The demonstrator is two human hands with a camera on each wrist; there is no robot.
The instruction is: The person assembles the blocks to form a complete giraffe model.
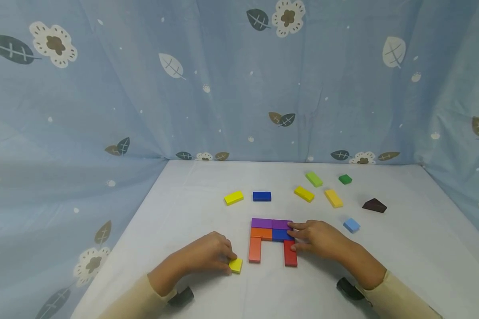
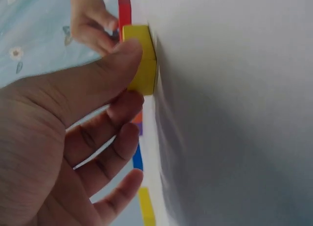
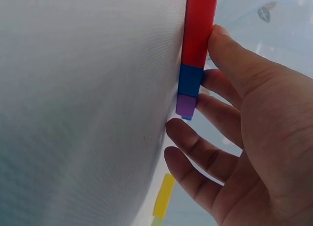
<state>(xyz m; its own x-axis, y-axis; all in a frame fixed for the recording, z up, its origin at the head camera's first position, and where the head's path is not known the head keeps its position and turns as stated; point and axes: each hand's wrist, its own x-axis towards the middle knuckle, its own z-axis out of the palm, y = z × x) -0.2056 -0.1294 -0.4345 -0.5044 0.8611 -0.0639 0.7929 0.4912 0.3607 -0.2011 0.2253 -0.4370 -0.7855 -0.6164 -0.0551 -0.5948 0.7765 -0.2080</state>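
L hand: palm turned in, thumb & index pinching a yellow blk, other fingers bent loosely w/ gaps btwn; can't tell if blk is lifted. It's just L of the coral leg, not touching.

R hand: reaches in from R, fingers fairly straight & spread, not clamped; thumb touches red leg, next 2 fingertips at blue & purple, last 2 off the blks. Hands apart, arch btwn.

Counts: 15 blks on white cloth incl. pinched one. Arch = 6: 2 purple across top, orange + blue below, coral + red as legs, sides touching. Loose = 8, all farther back: 2 yellow, 1 dk blue, 1 amber, 1 lime, 1 green, 1 lt blue, 1 dk brown. Sleeves: 2, beige.
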